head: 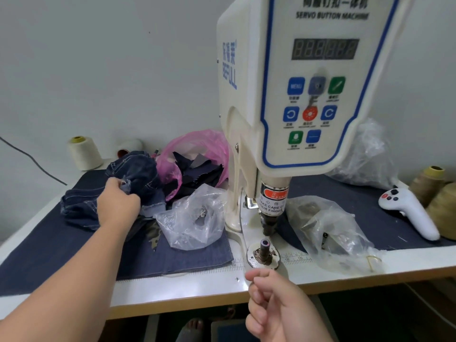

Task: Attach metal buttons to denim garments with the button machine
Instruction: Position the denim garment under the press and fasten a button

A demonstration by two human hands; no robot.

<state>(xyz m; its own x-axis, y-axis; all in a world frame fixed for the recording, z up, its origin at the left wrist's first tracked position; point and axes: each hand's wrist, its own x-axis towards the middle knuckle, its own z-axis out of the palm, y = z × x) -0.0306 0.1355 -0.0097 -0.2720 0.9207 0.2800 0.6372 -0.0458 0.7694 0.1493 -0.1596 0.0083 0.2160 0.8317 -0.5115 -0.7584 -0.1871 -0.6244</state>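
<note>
You are at a white table set against a plain pale wall, much of its top covered by a dark denim sheet. The button machine stands at the middle of the table toward the back, its lower die post rising near the front edge. Your left hand reaches toward the back left, fingers curled into the bundled denim garment lying on the sheet. Your right hand hangs just off the front edge below the die post, fingers curled with thumb meeting forefinger; you cannot tell whether it pinches anything. A clear plastic bag sits just left of the machine base, a second clear bag just right of it, reaching the front edge. A pink bag of dark scraps lies behind the garment. A cream thread cone stands at the back left corner, brown cones at the right edge beside a white handheld controller. Bare white tabletop shows along the front edge, with a printed ruler by the die post
</note>
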